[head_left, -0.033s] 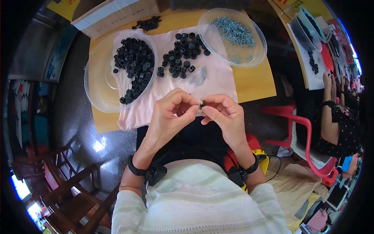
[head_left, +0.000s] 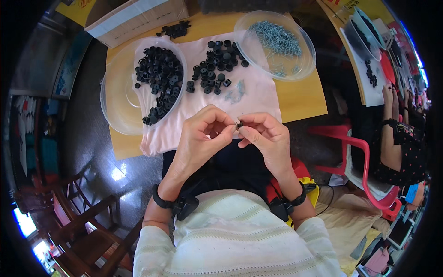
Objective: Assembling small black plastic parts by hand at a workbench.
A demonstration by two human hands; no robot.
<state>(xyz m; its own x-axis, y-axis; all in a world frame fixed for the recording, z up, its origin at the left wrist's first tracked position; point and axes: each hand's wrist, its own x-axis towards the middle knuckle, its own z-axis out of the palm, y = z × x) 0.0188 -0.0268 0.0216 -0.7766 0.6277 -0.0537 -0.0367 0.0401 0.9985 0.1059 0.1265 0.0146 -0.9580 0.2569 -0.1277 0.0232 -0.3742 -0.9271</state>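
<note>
Close in front of my body, over the near edge of a pink cloth [head_left: 161, 144], both hands meet at a small black part [head_left: 239, 123]. My left hand [head_left: 203, 134] pinches one side with thumb and forefinger. From the other side, the thumb and fingers of my right hand [head_left: 267, 134] close on the same part. Its exact shape is too small to tell and partly covered by fingertips. Beyond the hands, several loose black round plastic pieces [head_left: 221, 67] lie on the cloth, near a little patch of thin silvery metal pieces [head_left: 236, 91].
A clear round tub [head_left: 107, 108] with black plastic pieces stands on the left, another tub [head_left: 310, 69] with thin metal pieces on the right. A cardboard box [head_left: 134, 23] sits at the back left. Off to the right are a red chair [head_left: 364, 157] and another person's arm [head_left: 390, 143].
</note>
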